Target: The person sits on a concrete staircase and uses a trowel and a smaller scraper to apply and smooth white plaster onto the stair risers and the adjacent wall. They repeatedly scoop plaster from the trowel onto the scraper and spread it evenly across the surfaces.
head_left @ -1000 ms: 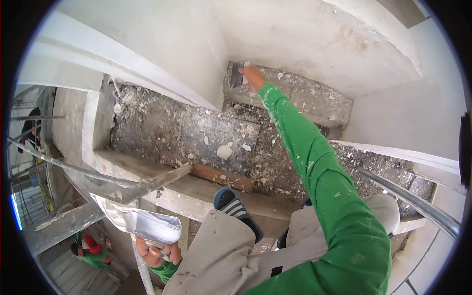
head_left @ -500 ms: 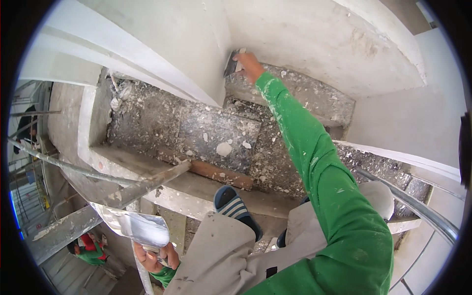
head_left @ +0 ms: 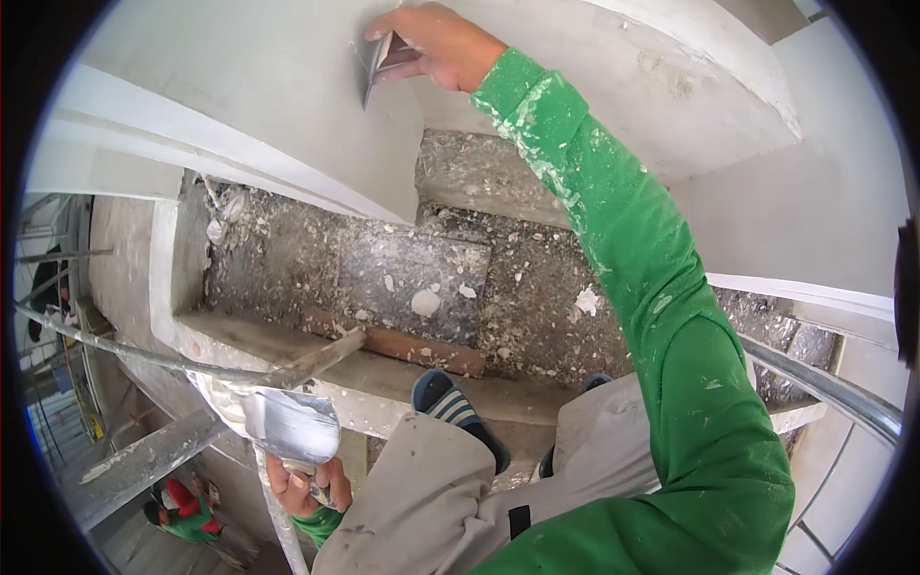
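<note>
Clearly, both of my hands are full. Going by the reddish-brown plank point(head_left: 426, 352), my right hand point(head_left: 448, 44) is well beyond it, up at the white wall point(head_left: 278, 86), fingers and thumb clamped on a flat-bladed trowel point(head_left: 375, 75). I hold that trowel steeply tilted, nearly edge-on to my view, its blade up at the wall's face; whether the whole edge touches I can't tell. My right arm, in a green sleeve point(head_left: 628, 216) spattered with white, passes to the right of the plank.

My left hand point(head_left: 307, 487) is nearer to me than the plank and off to its left, fingers wrapped around the handle of a wide metal blade point(head_left: 297, 426). That blade points away from me and has white paste smeared on it.

Just beyond the plank lies a dark panel point(head_left: 412, 268) flecked with white, a round white patch point(head_left: 425, 303) on it. On the near side of the plank's right end is my striped sandal point(head_left: 452, 402). A pale beam point(head_left: 331, 353) ends at the plank's left half. Well right of the plank runs a metal tube point(head_left: 834, 395). Far to its lower left is another person point(head_left: 190, 517), in green and red.
</note>
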`<action>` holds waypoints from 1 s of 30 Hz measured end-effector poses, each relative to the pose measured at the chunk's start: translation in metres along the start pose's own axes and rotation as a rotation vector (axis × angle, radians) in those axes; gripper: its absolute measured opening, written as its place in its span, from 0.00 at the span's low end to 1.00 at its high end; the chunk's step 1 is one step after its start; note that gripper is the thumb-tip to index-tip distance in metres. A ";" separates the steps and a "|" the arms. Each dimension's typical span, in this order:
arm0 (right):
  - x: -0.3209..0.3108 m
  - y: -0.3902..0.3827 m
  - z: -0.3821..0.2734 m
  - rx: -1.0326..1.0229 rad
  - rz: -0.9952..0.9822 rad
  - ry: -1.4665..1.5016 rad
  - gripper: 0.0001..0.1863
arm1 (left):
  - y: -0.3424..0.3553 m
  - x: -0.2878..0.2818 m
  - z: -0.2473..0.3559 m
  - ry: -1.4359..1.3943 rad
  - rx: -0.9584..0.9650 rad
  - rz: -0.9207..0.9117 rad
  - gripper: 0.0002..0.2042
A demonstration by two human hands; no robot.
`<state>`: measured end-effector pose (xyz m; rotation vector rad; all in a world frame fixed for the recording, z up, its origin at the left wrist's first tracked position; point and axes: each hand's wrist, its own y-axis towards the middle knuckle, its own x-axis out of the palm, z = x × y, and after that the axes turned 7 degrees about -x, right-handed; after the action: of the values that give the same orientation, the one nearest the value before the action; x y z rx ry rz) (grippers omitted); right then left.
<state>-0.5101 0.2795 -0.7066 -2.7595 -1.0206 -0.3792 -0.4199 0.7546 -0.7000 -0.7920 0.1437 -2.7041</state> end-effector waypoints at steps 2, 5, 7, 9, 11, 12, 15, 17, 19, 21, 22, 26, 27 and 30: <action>0.014 -0.022 -0.044 -0.129 -0.064 -0.010 0.18 | 0.005 0.003 -0.002 -0.008 -0.009 -0.007 0.26; 0.017 -0.034 -0.070 -0.298 -0.114 -0.036 0.18 | 0.010 0.007 -0.004 -0.012 -0.032 -0.024 0.26; -0.005 -0.018 -0.035 -0.312 -0.086 -0.004 0.17 | 0.013 0.010 -0.005 -0.014 -0.036 -0.026 0.26; -0.024 -0.037 0.003 -0.202 0.120 -0.018 0.12 | 0.009 0.010 -0.004 0.001 -0.009 -0.032 0.27; -0.053 -0.043 0.064 -0.099 0.208 0.080 0.11 | 0.003 0.009 -0.003 0.017 0.020 -0.028 0.27; -0.064 -0.041 0.106 -0.041 0.219 0.142 0.11 | -0.002 0.003 -0.005 0.020 0.030 -0.011 0.27; -0.099 -0.033 0.207 0.174 0.272 0.181 0.16 | -0.013 0.003 -0.003 0.034 0.046 0.030 0.28; -0.088 -0.024 0.232 0.223 0.304 0.102 0.19 | -0.023 0.001 -0.002 0.047 0.063 0.062 0.28; -0.084 -0.016 0.245 0.249 0.345 0.065 0.21 | -0.028 -0.004 -0.002 0.048 0.062 0.062 0.28; -0.077 -0.005 0.253 0.257 0.365 0.078 0.23 | -0.033 -0.003 0.000 0.056 0.068 0.105 0.29; -0.074 -0.003 0.258 0.264 0.360 0.082 0.22 | -0.035 -0.003 0.001 0.059 0.069 0.124 0.29; -0.075 0.015 0.275 0.267 0.373 0.042 0.18 | -0.038 -0.005 0.002 0.067 0.084 0.111 0.29; -0.075 0.021 0.282 0.268 0.381 0.022 0.18 | -0.039 -0.005 0.002 0.079 0.084 0.111 0.29; -0.074 0.030 0.274 0.241 0.341 0.105 0.16 | -0.043 -0.006 0.005 0.082 0.072 0.111 0.29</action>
<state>-0.4963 0.2799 -0.9919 -2.5951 -0.5175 -0.3211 -0.4245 0.7968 -0.6912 -0.6332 0.1048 -2.6224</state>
